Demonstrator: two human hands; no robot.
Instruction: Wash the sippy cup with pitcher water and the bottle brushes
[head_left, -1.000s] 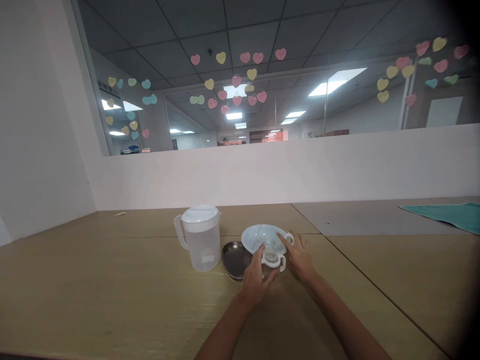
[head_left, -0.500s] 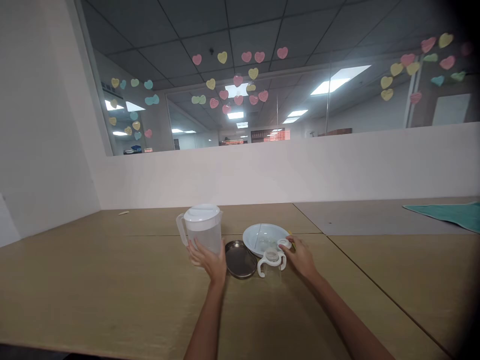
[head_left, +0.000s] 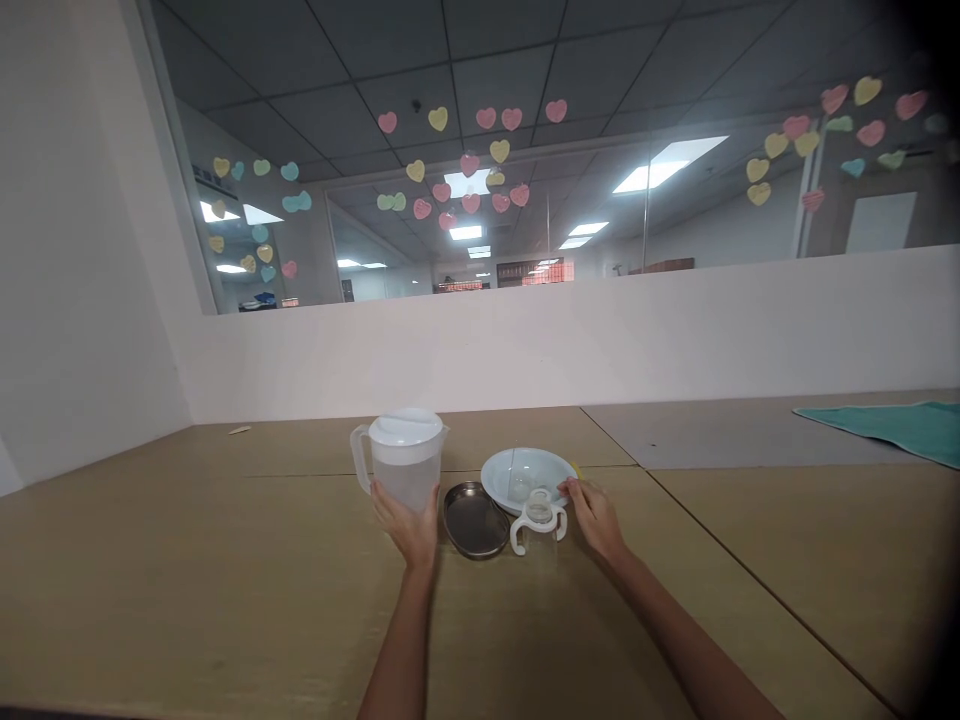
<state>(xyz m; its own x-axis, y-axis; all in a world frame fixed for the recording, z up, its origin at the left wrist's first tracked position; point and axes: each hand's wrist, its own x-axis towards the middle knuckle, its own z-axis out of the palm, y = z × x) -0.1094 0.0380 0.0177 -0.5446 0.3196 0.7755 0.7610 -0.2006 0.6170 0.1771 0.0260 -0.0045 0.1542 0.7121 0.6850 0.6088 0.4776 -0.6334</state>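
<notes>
Left hand (head_left: 409, 527) clasping lidded plastic pitcher (head_left: 406, 456) at left, right hand (head_left: 596, 516) by right rim of pale bowl (head_left: 544, 464), grip unclear, two-handled bottle (head_left: 539, 517) nearer

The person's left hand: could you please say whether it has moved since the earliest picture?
Yes: the left hand moved left, farther from the tabletop's dark diagonal seam, from the clear white-handled bottle to the translucent plastic pitcher.
</notes>
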